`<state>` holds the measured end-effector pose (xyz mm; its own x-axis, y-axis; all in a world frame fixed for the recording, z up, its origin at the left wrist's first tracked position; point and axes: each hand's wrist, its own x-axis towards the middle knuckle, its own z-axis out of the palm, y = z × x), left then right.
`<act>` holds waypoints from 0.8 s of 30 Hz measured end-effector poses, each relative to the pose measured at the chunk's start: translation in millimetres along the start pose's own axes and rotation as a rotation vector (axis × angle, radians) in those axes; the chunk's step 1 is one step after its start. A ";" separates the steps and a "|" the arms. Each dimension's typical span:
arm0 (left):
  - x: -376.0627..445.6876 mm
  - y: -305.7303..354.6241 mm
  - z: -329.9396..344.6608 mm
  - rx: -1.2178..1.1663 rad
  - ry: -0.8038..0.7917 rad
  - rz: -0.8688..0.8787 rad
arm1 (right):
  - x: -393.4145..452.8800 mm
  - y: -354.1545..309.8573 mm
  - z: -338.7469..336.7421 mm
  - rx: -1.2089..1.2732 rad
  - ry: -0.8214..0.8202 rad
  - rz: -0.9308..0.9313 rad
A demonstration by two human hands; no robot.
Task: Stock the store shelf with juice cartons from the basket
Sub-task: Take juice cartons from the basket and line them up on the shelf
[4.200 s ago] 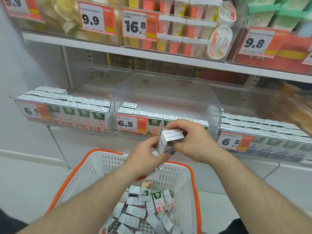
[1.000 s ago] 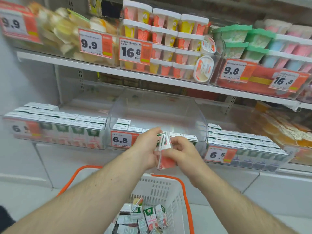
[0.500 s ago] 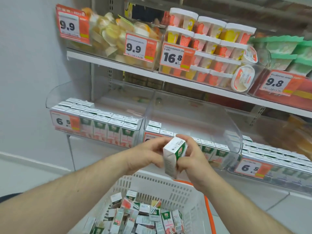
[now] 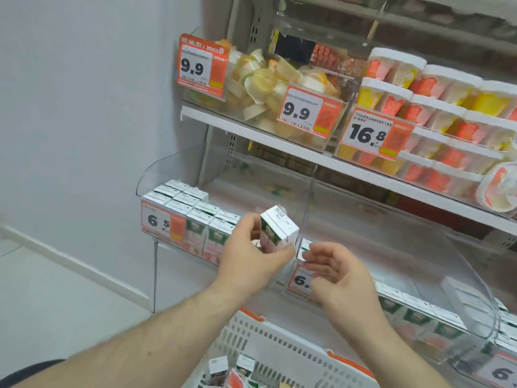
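Observation:
My left hand (image 4: 249, 264) grips a small white juice carton (image 4: 278, 232) with a green and pink label, held upright in front of the clear divider between two shelf bins. My right hand (image 4: 338, 278) hovers just right of the carton, fingers loosely curled and holding nothing. The left bin (image 4: 156, 175) holds rows of matching cartons (image 4: 195, 211) behind a 6.5 price tag. The white basket (image 4: 279, 343) with an orange rim sits below my hands, a few cartons (image 4: 235, 368) showing inside.
The middle bin (image 4: 419, 264) holds a front row of cartons, with bare room behind. Another carton bin (image 4: 506, 348) lies at the far right. The upper shelf (image 4: 251, 127) carries fruit cups and pudding tubs. A grey wall and floor lie to the left.
My right hand has let go of the carton and now only my left hand holds it, raised and turned upright. The view has swung left, toward the left bin.

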<state>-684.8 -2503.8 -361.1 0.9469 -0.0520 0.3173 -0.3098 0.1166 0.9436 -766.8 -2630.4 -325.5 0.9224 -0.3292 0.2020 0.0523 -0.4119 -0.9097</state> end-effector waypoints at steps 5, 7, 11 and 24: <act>15.8 -3.2 -16.6 0.083 0.079 0.042 | 35.1 -22.7 34.3 -0.159 -0.043 -0.120; 19.5 -5.0 -21.8 0.075 0.093 0.049 | 46.0 -28.7 46.6 -0.231 -0.056 -0.155; 28.8 -8.8 -34.7 0.184 0.149 0.112 | 54.5 -33.9 67.7 -0.317 -0.079 -0.206; 78.4 -33.2 -83.3 0.072 0.634 -0.566 | 184.9 -28.6 139.7 -0.510 -0.245 -0.108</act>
<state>-593.1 -2429.1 -375.4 0.8229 0.4846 -0.2967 0.2407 0.1759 0.9545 -544.3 -2560.8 -312.7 0.9869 -0.0810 0.1394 0.0164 -0.8098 -0.5865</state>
